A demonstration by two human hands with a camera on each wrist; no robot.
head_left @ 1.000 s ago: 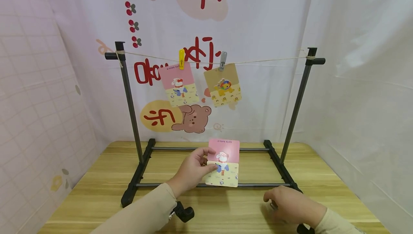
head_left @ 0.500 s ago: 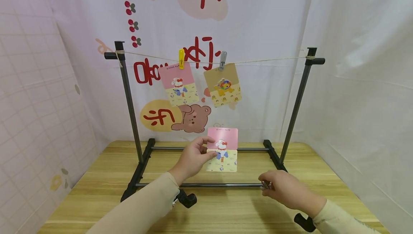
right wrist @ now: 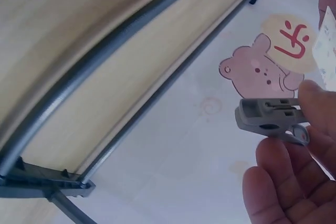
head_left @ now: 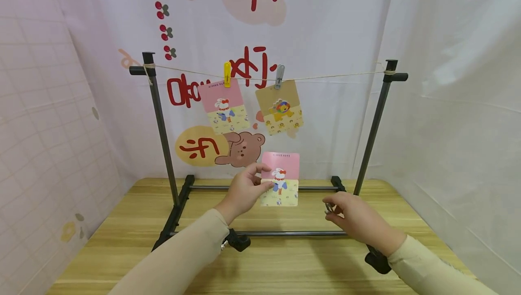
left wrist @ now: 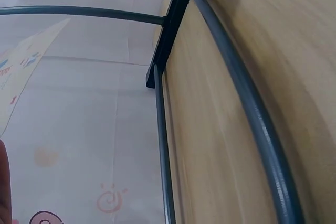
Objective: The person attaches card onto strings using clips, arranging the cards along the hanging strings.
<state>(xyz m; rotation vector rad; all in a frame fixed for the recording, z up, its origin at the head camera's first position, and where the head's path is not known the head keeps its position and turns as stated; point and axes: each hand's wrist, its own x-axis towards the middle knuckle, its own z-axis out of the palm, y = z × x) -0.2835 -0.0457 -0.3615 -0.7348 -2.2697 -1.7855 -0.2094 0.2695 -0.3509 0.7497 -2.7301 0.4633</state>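
Observation:
My left hand (head_left: 246, 189) pinches a pink and yellow card (head_left: 286, 191) by its left edge, between thumb and fingers. The card has a cartoon white rabbit on it and is held upright in front of the rack. To its right, my right hand (head_left: 358, 216) pinches a grey clothespin (right wrist: 270, 114) between thumb and fingertips, with the pin's free end pointing out in the right wrist view. Above, a string (head_left: 333, 77) carries a similar pink card (head_left: 224, 109) under a yellow clothespin (head_left: 227, 74) and a brown lion card (head_left: 281, 109) under a grey clothespin (head_left: 279, 77).
A black metal rack with a left post (head_left: 163, 136) and a right post (head_left: 374, 127) stands on the wooden table (head_left: 285, 268). Its front crossbar (head_left: 293, 233) runs below both hands. A printed cloth (head_left: 325, 28) hangs behind.
My left hand has raised the card toward the string. My right hand has moved up and slightly left with the clothespin, which now shows more plainly. The hung cards stay put.

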